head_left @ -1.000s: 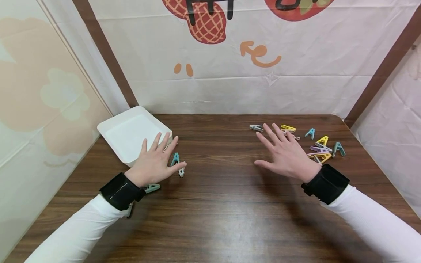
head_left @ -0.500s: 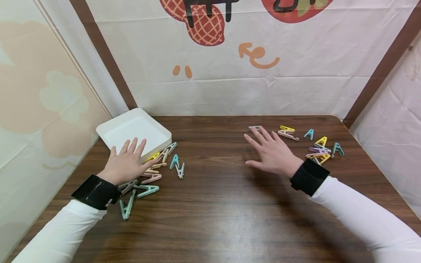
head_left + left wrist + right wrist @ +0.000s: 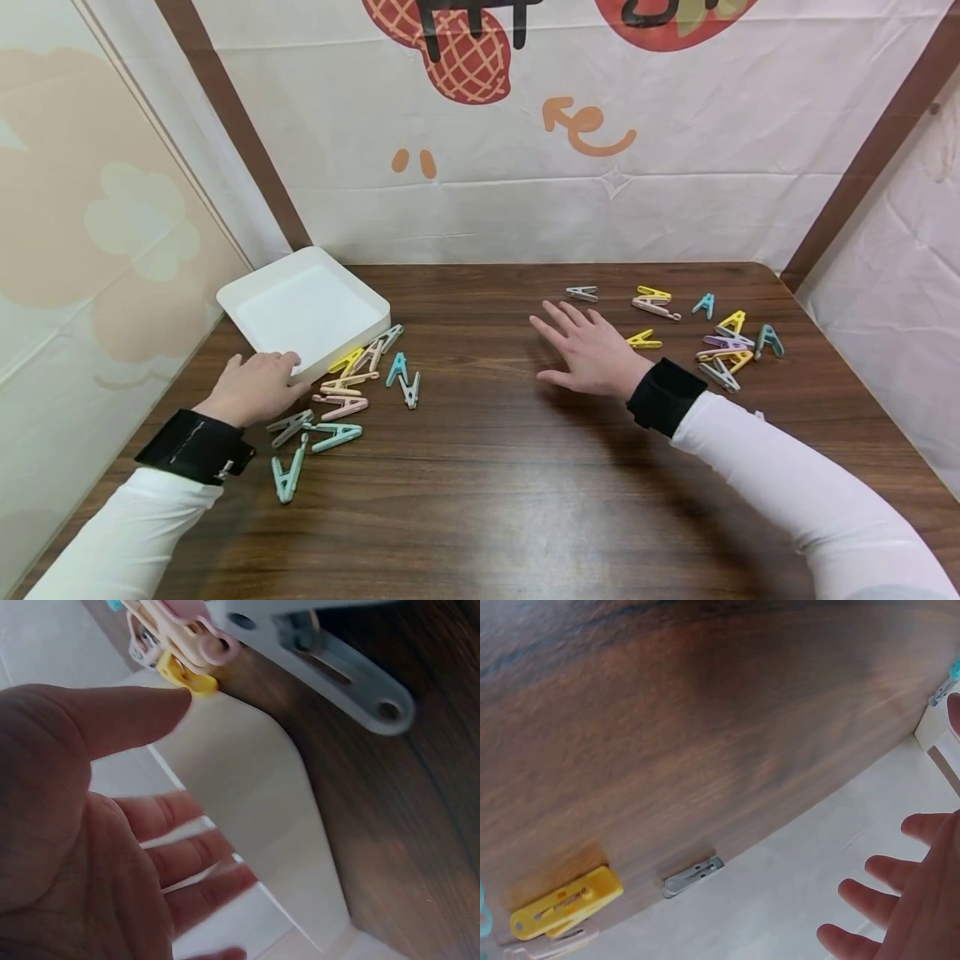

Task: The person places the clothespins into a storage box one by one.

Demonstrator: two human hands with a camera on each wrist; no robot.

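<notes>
The left hand (image 3: 251, 387), loosely bent and unclenched, is at the near rim of the white tray (image 3: 300, 312) at the desk's (image 3: 495, 467) ten o'clock; contact is unclear. Clothespins (image 3: 358, 403) lie along the tray's four-to-six o'clock side. The right hand (image 3: 588, 354), fingers spread, has a yellow clothespin (image 3: 643, 340) near its two o'clock; more pegs (image 3: 729, 342) lie at the desk's two o'clock.

From where I stand this is a booth-like nook, its surrounding building impossible to tell. Pale cloth hangs behind a wood-grain table (image 3: 480, 508), creased and printed with red shapes (image 3: 471, 71) and orange squiggles (image 3: 588, 127). A flowered panel (image 3: 45, 367) closes the left, a pale sheet (image 3: 888, 275) the right; brown strips (image 3: 232, 117) mark the corners.
</notes>
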